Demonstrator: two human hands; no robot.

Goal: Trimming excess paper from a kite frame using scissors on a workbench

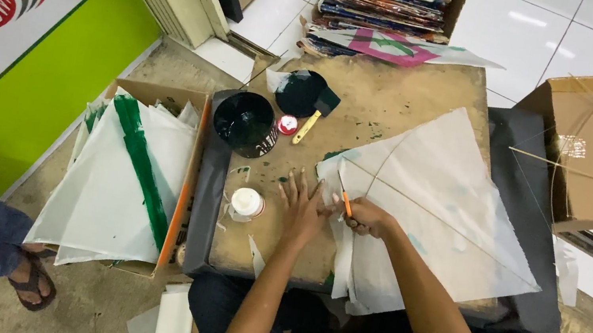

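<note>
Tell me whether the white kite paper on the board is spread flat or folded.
Spread flat: the white kite paper lies open across the brown board, thin sticks crossing it.

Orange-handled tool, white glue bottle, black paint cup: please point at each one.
Orange-handled tool [346,204], head view, on its orange handle.
White glue bottle [247,202], head view, on its round top.
Black paint cup [244,121], head view, on its dark inside.

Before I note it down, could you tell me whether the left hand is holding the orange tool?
No, the right hand grips the orange tool.
</note>
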